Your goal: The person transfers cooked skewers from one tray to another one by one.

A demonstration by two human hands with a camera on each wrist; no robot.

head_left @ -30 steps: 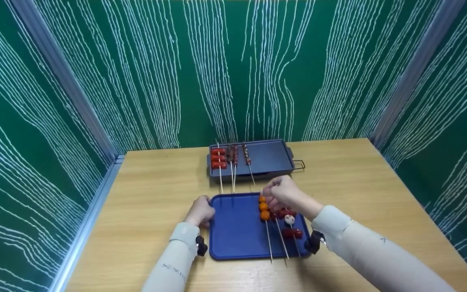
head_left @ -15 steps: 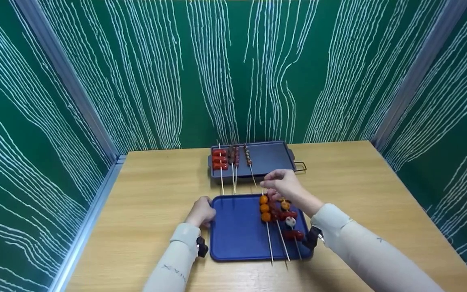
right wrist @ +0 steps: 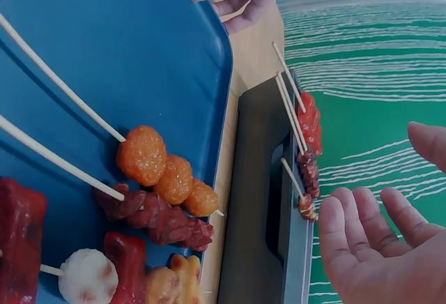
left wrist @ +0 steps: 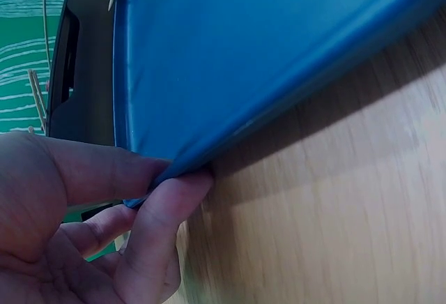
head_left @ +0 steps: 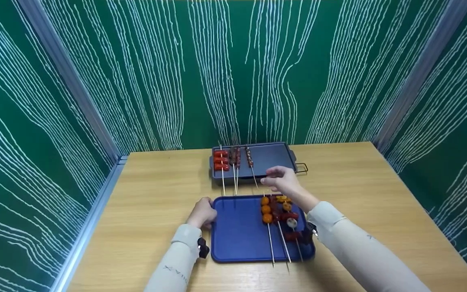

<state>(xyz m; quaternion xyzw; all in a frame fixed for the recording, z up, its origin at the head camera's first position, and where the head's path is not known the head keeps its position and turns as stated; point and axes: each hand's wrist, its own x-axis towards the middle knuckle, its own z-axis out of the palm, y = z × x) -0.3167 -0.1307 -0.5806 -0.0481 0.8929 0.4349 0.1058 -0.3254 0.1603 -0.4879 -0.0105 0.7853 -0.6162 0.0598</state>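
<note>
My left hand [head_left: 202, 212] pinches the left rim of a blue tray [head_left: 237, 235] between thumb and fingers; the left wrist view shows the tray corner gripped and tilted in that view. On the tray's right side lie a skewer of orange balls [head_left: 266, 209], a dark red meat skewer [right wrist: 157, 217] and a mixed skewer with a white round slice [right wrist: 88, 277]. Over the tray's far edge hovers my right hand [head_left: 284, 184], holding nothing, its fingers loosely extended in the right wrist view. Part of the mixed skewer is hidden behind the right wrist.
Behind the tray stands a dark grill pan [head_left: 272, 158] with a wire handle on its right. A red sausage skewer [head_left: 221, 160] and several meat skewers lie on it, sticks overhanging the front. Green patterned walls enclose the wooden table [head_left: 156, 190].
My right hand has lifted away from the skewers at the tray's far edge, and its fingers have opened. The left hand stays on the rim.
</note>
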